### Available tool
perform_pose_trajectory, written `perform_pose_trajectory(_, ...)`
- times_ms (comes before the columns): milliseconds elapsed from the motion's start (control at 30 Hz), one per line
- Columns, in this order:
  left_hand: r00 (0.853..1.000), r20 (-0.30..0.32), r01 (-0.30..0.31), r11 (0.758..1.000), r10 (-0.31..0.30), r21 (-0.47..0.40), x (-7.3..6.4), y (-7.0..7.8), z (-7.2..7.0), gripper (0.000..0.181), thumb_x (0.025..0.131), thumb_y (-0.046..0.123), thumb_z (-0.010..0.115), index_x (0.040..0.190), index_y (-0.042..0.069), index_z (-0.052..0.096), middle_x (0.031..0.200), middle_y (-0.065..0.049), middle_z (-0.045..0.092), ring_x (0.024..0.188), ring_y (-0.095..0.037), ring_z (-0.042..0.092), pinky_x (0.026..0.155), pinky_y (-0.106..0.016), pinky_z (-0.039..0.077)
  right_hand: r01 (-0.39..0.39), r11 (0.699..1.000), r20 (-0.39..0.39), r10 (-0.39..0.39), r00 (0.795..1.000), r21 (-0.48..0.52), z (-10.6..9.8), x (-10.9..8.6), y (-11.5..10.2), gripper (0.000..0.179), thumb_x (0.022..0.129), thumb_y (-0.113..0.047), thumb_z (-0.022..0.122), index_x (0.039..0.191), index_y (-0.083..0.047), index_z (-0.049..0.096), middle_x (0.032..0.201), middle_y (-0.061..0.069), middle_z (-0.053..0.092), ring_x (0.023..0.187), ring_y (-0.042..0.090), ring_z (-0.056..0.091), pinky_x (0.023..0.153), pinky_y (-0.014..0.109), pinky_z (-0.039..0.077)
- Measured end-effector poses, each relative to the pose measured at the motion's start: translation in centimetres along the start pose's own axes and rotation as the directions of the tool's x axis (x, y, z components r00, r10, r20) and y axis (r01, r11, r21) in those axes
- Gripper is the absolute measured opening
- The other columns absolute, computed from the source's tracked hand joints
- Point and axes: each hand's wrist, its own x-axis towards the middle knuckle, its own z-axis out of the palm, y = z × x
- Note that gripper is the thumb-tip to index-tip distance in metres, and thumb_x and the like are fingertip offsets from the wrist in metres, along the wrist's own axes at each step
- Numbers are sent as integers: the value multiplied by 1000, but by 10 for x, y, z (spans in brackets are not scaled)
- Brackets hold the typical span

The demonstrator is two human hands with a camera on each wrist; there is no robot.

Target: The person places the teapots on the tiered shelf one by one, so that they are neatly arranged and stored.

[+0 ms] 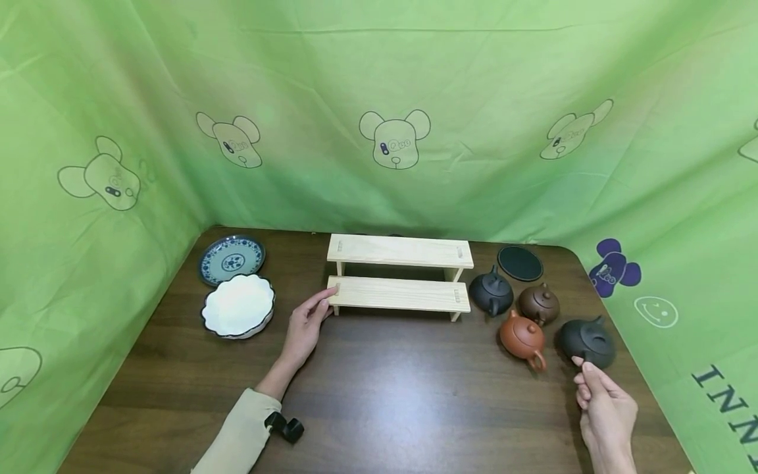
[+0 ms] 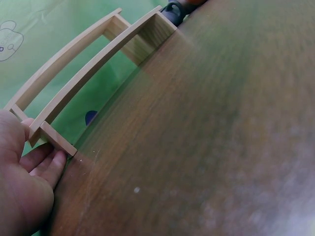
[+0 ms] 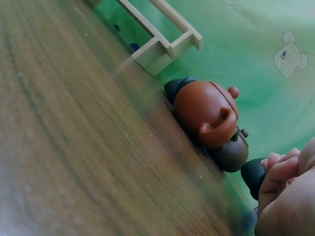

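Observation:
A two-step wooden stand (image 1: 398, 293) stands at the back middle of the table. My left hand (image 1: 306, 328) grips the left end of its lower step; in the left wrist view, fingers curl under the board beside the leg. At the far right, my right hand (image 1: 608, 408) pinches the handle of a dark grey teapot (image 1: 587, 340), which the hand partly hides in the right wrist view. Left of that teapot sit an orange-red clay teapot (image 1: 521, 337), a brown teapot (image 1: 539, 303) and a black teapot (image 1: 491, 292) close to the stand.
A dark oval mat (image 1: 520, 263) lies behind the teapots. To the left, a white scalloped dish (image 1: 239, 307) is in front of a blue patterned plate (image 1: 231, 259). Green printed cloth (image 1: 308, 131) walls the back and sides of the wooden table (image 1: 403, 395).

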Motion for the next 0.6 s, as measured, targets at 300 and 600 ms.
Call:
perform_pose_trajectory(300, 995, -8, 98, 994, -98, 42, 2, 10, 3, 35, 117, 14, 58, 146, -3, 70, 155, -23, 64, 138, -15, 62, 108, -25, 59, 75, 997, -71, -77, 995, -25, 8, -6, -9, 21, 106, 6, 68, 93, 8, 84, 78, 7, 78, 47, 5, 50, 36, 14, 34)
perform_pose_trajectory(600, 991, 0, 132, 991, -132, 29, 4, -7, -3, 34, 117, 20, 60, 145, 5, 73, 154, -13, 67, 139, -19, 62, 110, -29, 59, 151, 987, -83, -155, 984, -46, 23, -12, -21, 17, 105, 8, 70, 94, 11, 83, 65, 7, 70, 43, 6, 47, 33, 17, 24)
